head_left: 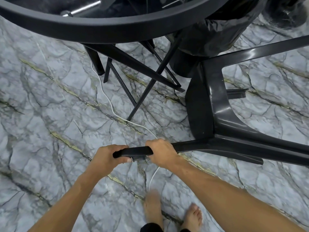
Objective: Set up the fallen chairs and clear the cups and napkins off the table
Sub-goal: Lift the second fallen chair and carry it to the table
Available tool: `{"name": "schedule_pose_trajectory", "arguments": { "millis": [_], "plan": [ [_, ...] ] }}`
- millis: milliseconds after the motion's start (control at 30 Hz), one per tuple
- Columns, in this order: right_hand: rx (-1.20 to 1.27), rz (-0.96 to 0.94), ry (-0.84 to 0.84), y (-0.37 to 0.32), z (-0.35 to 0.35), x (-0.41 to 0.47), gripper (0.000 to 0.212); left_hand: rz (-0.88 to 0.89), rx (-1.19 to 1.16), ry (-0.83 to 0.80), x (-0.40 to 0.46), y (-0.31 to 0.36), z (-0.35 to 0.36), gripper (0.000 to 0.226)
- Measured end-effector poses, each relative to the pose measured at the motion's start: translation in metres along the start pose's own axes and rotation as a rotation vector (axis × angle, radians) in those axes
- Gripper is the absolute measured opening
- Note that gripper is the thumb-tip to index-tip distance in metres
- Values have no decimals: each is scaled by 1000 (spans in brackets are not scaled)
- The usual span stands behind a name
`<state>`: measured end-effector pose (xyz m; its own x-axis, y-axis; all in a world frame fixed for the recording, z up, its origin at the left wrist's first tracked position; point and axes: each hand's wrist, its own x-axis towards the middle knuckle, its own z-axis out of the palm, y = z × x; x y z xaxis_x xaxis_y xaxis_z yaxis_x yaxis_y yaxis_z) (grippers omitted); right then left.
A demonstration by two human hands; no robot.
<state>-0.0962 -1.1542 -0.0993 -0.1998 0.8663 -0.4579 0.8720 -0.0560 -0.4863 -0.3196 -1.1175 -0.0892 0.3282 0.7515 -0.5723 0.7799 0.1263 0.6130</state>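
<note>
A black plastic chair (215, 104) lies on its side on the marbled floor at the right, its legs pointing left and right. One leg sticks out toward me. My left hand (108, 155) is wrapped around the tip of that leg. My right hand (161, 152) grips the same leg a little further along, close beside the left. The round black table (100, 30) fills the top of the view; only its rim and thin crossed legs show, and its top surface is out of sight. No cups or napkins are visible.
A white cable (108, 101) snakes across the floor under the chair leg and toward my bare feet (153, 208). A bin lined with a black bag (209, 36) stands behind the chair. Another dark chair leg (95, 61) stands under the table.
</note>
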Motion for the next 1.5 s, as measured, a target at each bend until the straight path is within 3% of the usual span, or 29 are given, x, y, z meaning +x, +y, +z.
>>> {"name": "schedule_pose_trajectory", "arguments": {
  "millis": [267,400,633,1000,1267,1500],
  "plan": [
    [112,30,10,16,7,-11,18,-62,-61,10,-7,5,14,38],
    [55,49,21,51,-1,-29,11,-50,-38,10,-12,7,19,37],
    [19,34,70,66,0,-35,12,-14,66,-184,-1,13,15,28],
    [35,-49,30,54,-6,-39,22,-53,13,-119,-10,24,27,30],
    [45,-96,45,31,-61,-56,19,46,153,-134,-26,102,4,19],
    [61,-32,141,24,-162,-111,23,224,436,-117,-52,221,-38,30]
  ]
}}
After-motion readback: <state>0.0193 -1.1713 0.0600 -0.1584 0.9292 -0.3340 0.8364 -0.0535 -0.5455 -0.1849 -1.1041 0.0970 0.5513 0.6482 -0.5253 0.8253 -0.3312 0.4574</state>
